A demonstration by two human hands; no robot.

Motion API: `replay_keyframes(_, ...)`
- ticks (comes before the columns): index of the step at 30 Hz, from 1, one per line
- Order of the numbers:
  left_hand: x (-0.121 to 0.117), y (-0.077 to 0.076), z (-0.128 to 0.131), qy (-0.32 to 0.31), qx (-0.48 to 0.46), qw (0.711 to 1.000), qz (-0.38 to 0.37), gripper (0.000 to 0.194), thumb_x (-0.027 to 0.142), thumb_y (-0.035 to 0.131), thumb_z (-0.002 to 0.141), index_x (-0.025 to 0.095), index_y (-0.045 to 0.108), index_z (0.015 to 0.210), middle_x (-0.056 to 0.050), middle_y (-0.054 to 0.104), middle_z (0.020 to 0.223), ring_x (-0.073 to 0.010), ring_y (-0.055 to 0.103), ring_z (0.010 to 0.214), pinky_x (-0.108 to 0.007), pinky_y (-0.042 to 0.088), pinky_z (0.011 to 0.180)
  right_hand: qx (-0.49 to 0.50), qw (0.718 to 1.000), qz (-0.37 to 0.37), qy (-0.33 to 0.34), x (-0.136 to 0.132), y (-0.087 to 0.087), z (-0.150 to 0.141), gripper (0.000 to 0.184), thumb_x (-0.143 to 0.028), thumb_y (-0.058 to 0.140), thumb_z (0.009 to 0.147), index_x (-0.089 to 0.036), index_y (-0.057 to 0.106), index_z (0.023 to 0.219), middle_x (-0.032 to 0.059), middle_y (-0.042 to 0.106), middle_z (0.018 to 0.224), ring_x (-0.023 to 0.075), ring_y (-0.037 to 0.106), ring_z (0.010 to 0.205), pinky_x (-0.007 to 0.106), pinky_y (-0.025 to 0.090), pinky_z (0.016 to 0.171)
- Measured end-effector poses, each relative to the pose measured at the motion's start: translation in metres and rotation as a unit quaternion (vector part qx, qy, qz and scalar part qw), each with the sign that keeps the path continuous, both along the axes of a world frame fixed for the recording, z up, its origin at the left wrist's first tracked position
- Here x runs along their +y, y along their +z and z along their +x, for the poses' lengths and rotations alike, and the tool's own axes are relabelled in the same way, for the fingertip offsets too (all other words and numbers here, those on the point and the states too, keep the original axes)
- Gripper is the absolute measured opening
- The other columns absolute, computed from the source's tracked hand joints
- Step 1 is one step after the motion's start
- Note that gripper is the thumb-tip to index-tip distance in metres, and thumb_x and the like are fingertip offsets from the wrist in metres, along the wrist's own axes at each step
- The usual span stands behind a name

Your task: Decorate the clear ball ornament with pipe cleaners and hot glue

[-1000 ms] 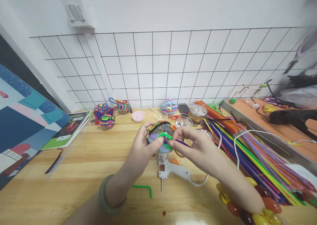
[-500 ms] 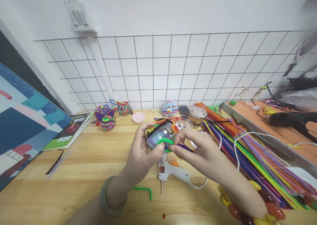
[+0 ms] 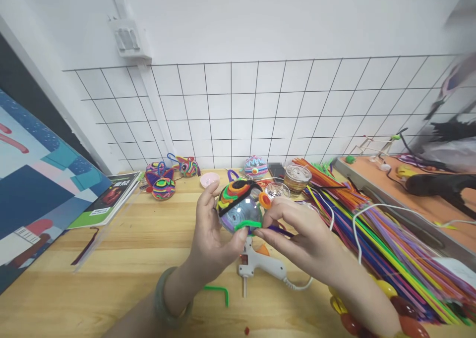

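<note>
Both hands grip clear ball — green pipe cleaner pinched.

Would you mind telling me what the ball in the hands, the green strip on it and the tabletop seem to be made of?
The ball looks like clear, glossy plastic: it is see-through and catches highlights. The green strip seems to be a fuzzy pipe cleaner, matte and bent to the curve. The tabletop looks like pale, smooth-finished wood with visible grain and plank joints.

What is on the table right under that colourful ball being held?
Under the ball lies a white glue gun with its cord on the wooden table. The right hand covers part of an orange piece beside it.
</note>
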State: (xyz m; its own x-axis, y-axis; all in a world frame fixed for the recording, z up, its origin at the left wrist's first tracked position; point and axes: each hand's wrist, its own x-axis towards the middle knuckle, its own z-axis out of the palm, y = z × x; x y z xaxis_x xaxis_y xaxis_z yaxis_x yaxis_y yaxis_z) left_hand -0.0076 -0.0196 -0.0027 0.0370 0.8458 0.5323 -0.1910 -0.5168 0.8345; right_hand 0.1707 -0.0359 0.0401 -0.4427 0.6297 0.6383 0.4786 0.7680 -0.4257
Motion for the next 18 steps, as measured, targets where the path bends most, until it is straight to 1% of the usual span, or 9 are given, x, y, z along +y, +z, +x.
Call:
replay_keyframes(3,-0.0006,-0.0003,-0.0003,0.017,-0.011,1.0,0.019,0.079,0.013,0.073,0.068,0.034,0.035,0.134,-0.007,0.053,0.127,-0.0254,0.053,0.119,-0.037,0.045,0.097,-0.004,1.0,0.02,0.004,-0.0011,-0.0004,0.0001,0.015,-0.02,0.063,0.089,-0.022,0.052,0.079,-0.0023,0.054,0.069,0.0135,0.051,0.064,0.027,0.037,0.059)
replay_keyframes(5,-0.0003,-0.0013,-0.0003,0.025,-0.016,0.999,0.035,0.079,0.013,0.074,0.067,0.032,0.035,0.134,-0.008,0.055,0.126,-0.0258,0.053,0.12,-0.037,0.044,0.099,-0.005,0.999,0.031,0.008,-0.002,-0.0011,0.0001,0.015,-0.019,0.063,0.089,-0.022,0.051,0.079,-0.0026,0.053,0.068,0.0136,0.05,0.064,0.027,0.037,0.059)
replay_keyframes(8,0.0001,-0.0027,-0.0002,0.025,-0.004,0.998,0.055,0.079,0.012,0.072,0.069,0.032,0.034,0.135,-0.008,0.055,0.127,-0.0249,0.053,0.12,-0.036,0.043,0.101,-0.002,0.999,0.035,0.011,-0.0033,-0.0019,-0.0003,0.015,-0.018,0.063,0.089,-0.022,0.051,0.08,-0.0024,0.052,0.069,0.0136,0.049,0.065,0.027,0.037,0.059)
replay_keyframes(12,-0.0001,-0.0033,-0.0002,0.018,0.02,0.996,0.086,0.079,0.011,0.068,0.073,0.032,0.028,0.137,-0.008,0.051,0.131,-0.0239,0.05,0.124,-0.035,0.041,0.103,0.0,0.999,0.038,0.008,-0.0041,-0.0014,-0.0007,0.015,-0.017,0.063,0.088,-0.021,0.051,0.08,-0.0025,0.052,0.07,0.0132,0.048,0.064,0.026,0.036,0.059)
replay_keyframes(16,-0.0011,-0.0023,-0.0012,0.02,0.028,0.996,0.085,0.079,0.012,0.068,0.074,0.032,0.027,0.138,-0.009,0.05,0.131,-0.0249,0.049,0.125,-0.036,0.04,0.104,0.001,0.999,0.038,0.01,-0.0042,-0.0008,-0.001,0.015,-0.017,0.064,0.088,-0.021,0.052,0.079,-0.0024,0.053,0.069,0.0134,0.049,0.064,0.026,0.037,0.058)
replay_keyframes(18,-0.0017,-0.0005,-0.0017,0.012,0.023,0.998,0.059,0.08,0.013,0.069,0.073,0.032,0.027,0.139,-0.009,0.049,0.131,-0.025,0.049,0.124,-0.035,0.042,0.103,0.001,0.999,0.033,0.009,-0.0042,-0.0011,-0.0015,0.014,-0.019,0.063,0.088,-0.021,0.052,0.079,-0.0023,0.054,0.069,0.0137,0.05,0.064,0.026,0.037,0.058)
